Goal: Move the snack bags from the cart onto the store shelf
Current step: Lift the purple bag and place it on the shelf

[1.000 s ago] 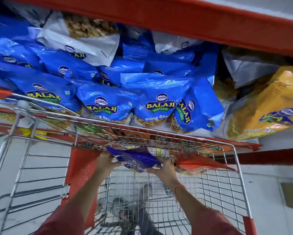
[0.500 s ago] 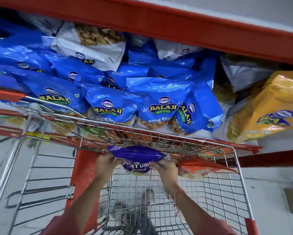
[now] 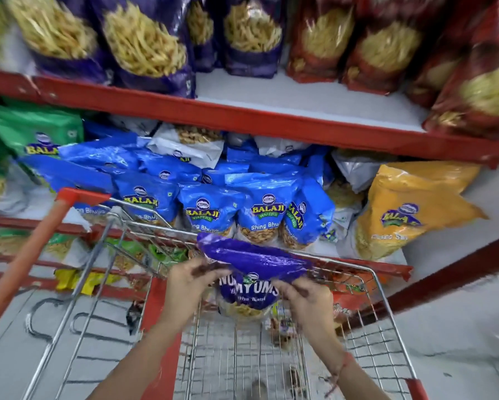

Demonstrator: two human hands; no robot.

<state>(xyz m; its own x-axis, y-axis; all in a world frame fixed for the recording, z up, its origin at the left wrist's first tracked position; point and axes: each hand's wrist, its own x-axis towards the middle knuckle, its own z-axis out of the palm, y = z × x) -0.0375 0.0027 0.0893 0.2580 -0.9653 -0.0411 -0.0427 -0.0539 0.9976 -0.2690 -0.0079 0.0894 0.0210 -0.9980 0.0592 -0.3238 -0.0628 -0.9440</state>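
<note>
- My left hand (image 3: 189,280) pinches the left end of the purple snack bag (image 3: 251,272), fingers closed on its folded top edge
- My right hand (image 3: 306,295) pinches the right end of the same top edge, so the bag is gripped between both hands
- The bag hangs above the wire cart (image 3: 381,339), at the height of its far rim, with its clear lower part showing yellow snacks
- White letters run across the bag's front, partly covered by my fingers
- A thread band sits on my right wrist
- The cart's orange handle (image 3: 31,249) slants off to the left, apart from both hands
- More packets lie in the cart beneath the bag; they are blurred and I cannot tell what they are
- Just beyond the cart, the middle shelf holds a crowded row of blue bags (image 3: 207,212), some leaning on each other
- A yellow bag (image 3: 410,209) leans at the right end of that row and a green bag (image 3: 37,134) stands at the left end
- The upper shelf (image 3: 271,119), edged in red, carries purple bags (image 3: 144,44) on the left and red bags (image 3: 386,50) on the right
- A bare white stretch of that shelf lies between those two groups
</note>
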